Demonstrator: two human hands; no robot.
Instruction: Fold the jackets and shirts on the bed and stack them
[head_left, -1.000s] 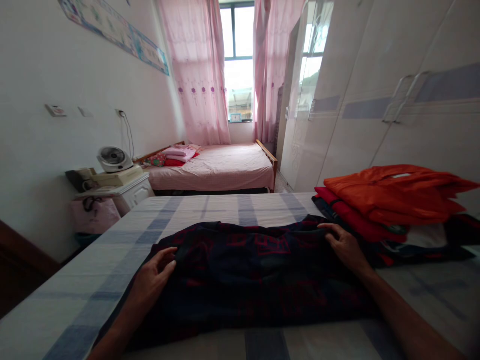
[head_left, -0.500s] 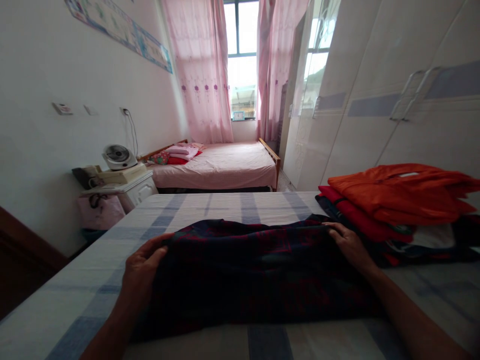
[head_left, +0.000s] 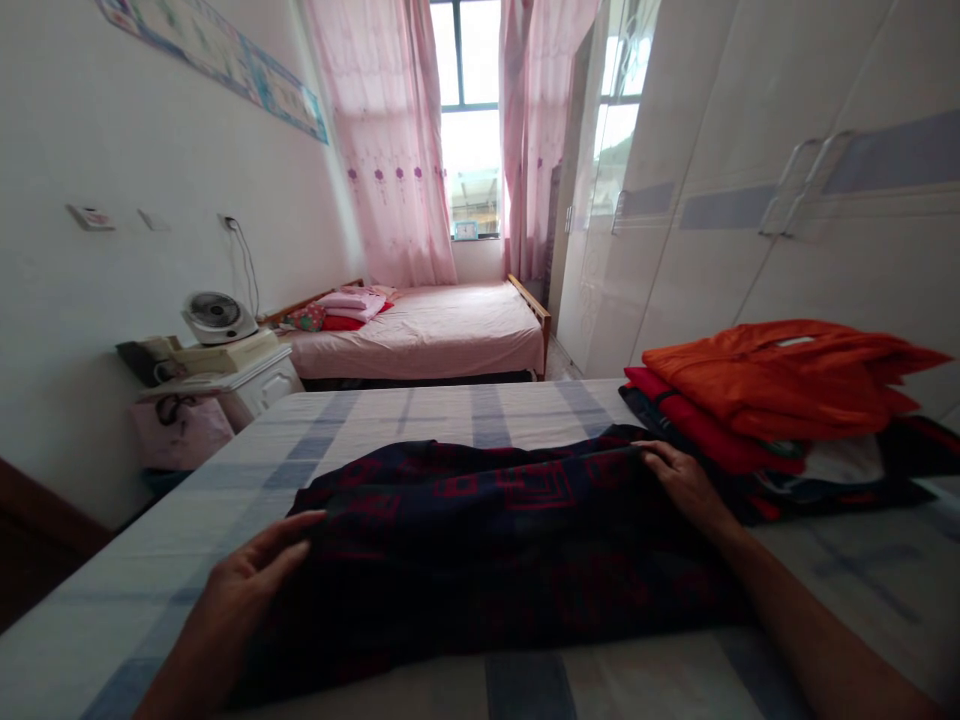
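Observation:
A dark garment [head_left: 480, 540] with red square patterns lies spread on the striped bed sheet in front of me. At its left edge, my left hand [head_left: 259, 575] rests with thumb and forefinger apart; the other fingers are partly hidden. My right hand [head_left: 686, 485] pinches the cloth at its upper right edge. To the right of it sits a pile of clothes, with an orange garment [head_left: 795, 375] on top and a red one [head_left: 697, 425] beneath. The kind of the dark garment cannot be made out.
The blue-and-white striped sheet [head_left: 420, 405] covers the bed under the garment. Beyond stands a second bed [head_left: 450, 330] with pink bedding. White wardrobes [head_left: 705, 270] line the right side. A small fan [head_left: 219, 315] stands on a white cabinet [head_left: 262, 390] at the left.
My left hand has moved down and left from the garment's upper left corner, its fingers parting. The right hand keeps its pinch. The view has shifted slightly right.

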